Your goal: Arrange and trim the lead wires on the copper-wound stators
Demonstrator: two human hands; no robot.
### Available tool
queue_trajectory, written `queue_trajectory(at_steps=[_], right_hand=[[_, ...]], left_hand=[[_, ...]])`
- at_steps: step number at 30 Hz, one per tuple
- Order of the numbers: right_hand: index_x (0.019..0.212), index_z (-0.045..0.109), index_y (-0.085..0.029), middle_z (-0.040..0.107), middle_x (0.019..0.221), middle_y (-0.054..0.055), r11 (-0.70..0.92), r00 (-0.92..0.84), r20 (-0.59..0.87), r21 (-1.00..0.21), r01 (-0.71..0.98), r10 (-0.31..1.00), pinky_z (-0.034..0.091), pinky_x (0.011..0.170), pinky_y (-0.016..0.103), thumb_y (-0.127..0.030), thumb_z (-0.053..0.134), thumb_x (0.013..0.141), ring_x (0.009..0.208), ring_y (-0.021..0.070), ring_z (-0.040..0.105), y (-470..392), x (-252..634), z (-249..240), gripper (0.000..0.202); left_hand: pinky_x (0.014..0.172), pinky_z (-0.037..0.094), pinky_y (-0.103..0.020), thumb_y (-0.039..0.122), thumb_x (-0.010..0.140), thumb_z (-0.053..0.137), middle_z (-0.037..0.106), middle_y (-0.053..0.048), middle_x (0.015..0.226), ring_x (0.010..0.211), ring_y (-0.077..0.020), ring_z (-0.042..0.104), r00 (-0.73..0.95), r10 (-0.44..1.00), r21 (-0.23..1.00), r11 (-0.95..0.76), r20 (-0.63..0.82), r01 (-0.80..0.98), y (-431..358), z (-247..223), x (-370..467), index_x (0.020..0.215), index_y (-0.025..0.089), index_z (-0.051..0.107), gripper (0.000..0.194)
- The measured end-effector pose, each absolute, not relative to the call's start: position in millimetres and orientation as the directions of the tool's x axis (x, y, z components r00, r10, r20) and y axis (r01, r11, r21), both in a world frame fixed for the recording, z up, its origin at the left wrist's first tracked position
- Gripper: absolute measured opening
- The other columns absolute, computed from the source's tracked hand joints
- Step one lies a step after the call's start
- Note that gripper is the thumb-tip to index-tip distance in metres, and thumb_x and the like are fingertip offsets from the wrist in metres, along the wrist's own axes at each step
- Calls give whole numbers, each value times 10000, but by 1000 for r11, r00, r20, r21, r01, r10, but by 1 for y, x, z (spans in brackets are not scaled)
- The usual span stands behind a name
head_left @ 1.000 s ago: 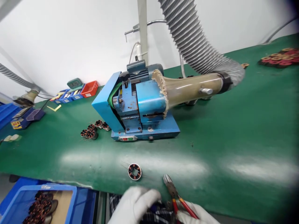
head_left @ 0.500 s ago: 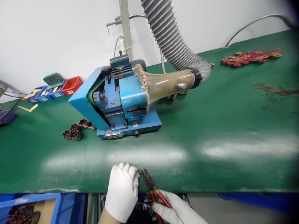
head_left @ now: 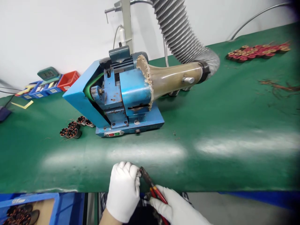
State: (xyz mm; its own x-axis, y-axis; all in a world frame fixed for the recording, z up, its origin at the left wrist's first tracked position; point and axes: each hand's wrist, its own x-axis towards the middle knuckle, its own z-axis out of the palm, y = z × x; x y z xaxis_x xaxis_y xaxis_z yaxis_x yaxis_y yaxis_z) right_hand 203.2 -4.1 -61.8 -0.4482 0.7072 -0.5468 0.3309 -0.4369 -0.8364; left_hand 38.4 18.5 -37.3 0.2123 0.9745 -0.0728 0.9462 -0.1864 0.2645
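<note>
My left hand [head_left: 123,193], in a white glove, is closed near the front edge of the green table. A small dark bit shows at its fingertips; the rest of what it holds is hidden by the fingers. In my right hand [head_left: 172,204], also gloved in white, is a pair of cutting pliers [head_left: 148,180] with red handles. The pliers point up and left, their jaw tips right at the left fingertips. Whether the jaws touch the small dark bit I cannot tell.
A blue belt machine [head_left: 136,90] with a grey hose [head_left: 178,31] stands behind my hands. Left of it sit several copper-wound stators [head_left: 74,133]. Red-and-tan ringed parts [head_left: 257,52] lie back right, near loose wire strands [head_left: 281,86]. A blue bin [head_left: 56,206] of parts is lower left.
The pliers have moved left and slightly up, so their tips now meet the left fingertips. My left hand has barely moved. The camera view has shifted a little.
</note>
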Motion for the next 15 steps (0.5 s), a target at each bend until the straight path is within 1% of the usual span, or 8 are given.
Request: queue_trajectory(at_steps=[2,5,7,9,10,12,14,15], right_hand=[[1047,574,-98,574,1035,124,-453,-414,-548,-836,311,727,361,902,337,-458,483,786,992,260,502,-5,200,-62,454],[1031,563,-99,564,1037,117,-493,-395,-539,-842,219,744,353,911,336,-465,494,784,998,254,493,-6,199,-62,447],[981,560,-101,567,996,104,-529,-410,-528,-840,123,744,357,908,327,-470,519,774,994,241,492,-5,198,-62,425],[913,549,-100,570,897,85,-603,-487,-517,-797,-26,704,397,849,317,-472,575,737,917,215,526,-3,196,-61,412],[882,537,-99,564,836,72,-659,-543,-502,-740,-135,674,423,790,308,-461,616,706,846,195,549,-1,194,-62,410],[847,510,-100,551,767,52,-735,-630,-418,-549,-399,654,445,704,287,-394,684,658,736,161,574,8,188,-64,390],[843,495,-108,570,812,65,-683,-597,-332,-364,-633,730,451,727,294,-313,700,652,762,159,590,25,183,-67,347],[851,497,-112,581,880,83,-622,-531,-330,-327,-711,780,446,779,308,-292,680,676,826,166,590,38,184,-68,311]], left_hand=[[734,292,-334,75,748,348,490,-38,842,794,-174,356,220,973,250,-195,-75,948,19,-36,39,822,182,531,224],[742,305,-340,79,751,353,500,-35,845,795,-174,372,219,971,253,-189,-95,949,19,-36,40,831,189,543,234],[747,316,-343,74,742,362,510,-33,845,800,-175,387,208,973,256,-177,-99,950,19,-36,37,825,194,554,241],[770,332,-349,80,754,369,531,-27,866,825,-177,414,203,976,271,-175,-80,947,21,-37,29,844,205,569,253],[786,342,-351,91,769,370,544,-23,880,839,-175,432,203,977,283,-177,-65,943,23,-37,23,863,212,575,256],[820,369,-341,172,824,375,569,-12,928,869,-161,482,198,979,316,-174,-45,933,29,-36,7,913,224,577,227],[859,397,-315,318,848,396,571,-10,1013,929,-147,520,125,991,307,-105,-48,946,35,-33,-10,987,236,558,228],[869,410,-300,392,822,437,558,-10,1068,961,-148,528,83,994,300,-58,-70,952,37,-32,-18,1036,241,534,279]])
